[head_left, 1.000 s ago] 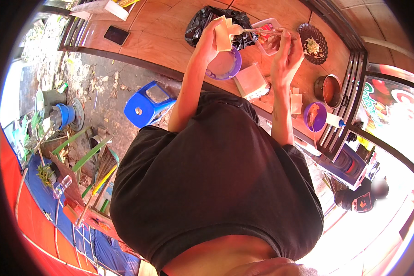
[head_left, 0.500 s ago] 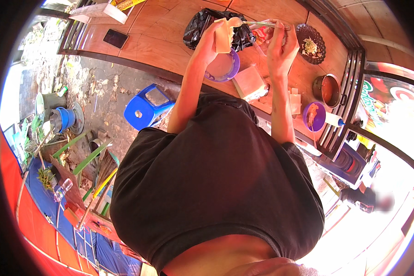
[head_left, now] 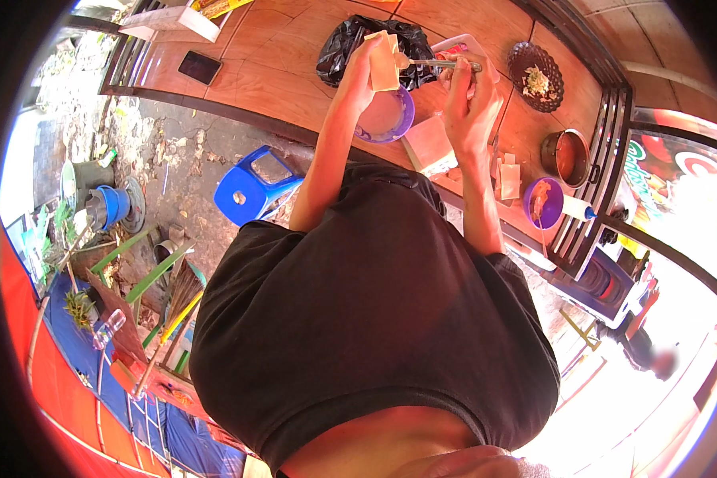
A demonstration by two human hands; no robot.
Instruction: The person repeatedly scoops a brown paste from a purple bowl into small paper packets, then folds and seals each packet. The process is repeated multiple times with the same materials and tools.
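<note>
Upper centre of the frame, the left hand (head_left: pixel 362 76) is gripping a pale yellow sheet (head_left: pixel 385 65) by its left side, and the right hand (head_left: pixel 472 114) is clasping a spoon (head_left: pixel 436 63), its tip seemingly meeting the sheet's right side! A purple bowl (head_left: pixel 409 119) is sitting just below in frame. Risks are looming: hard pressing could be tearing the sheet, a loosening grip dropping it bowlward.

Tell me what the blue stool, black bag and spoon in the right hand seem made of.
Blue stool: most likely moulded plastic, smooth, evenly coloured with rounded edges. Black bag: probably thin plastic film, shiny along its crumples. Spoon in the right hand: perhaps metal, judging by its greyish gleam, though it shows small.
</note>
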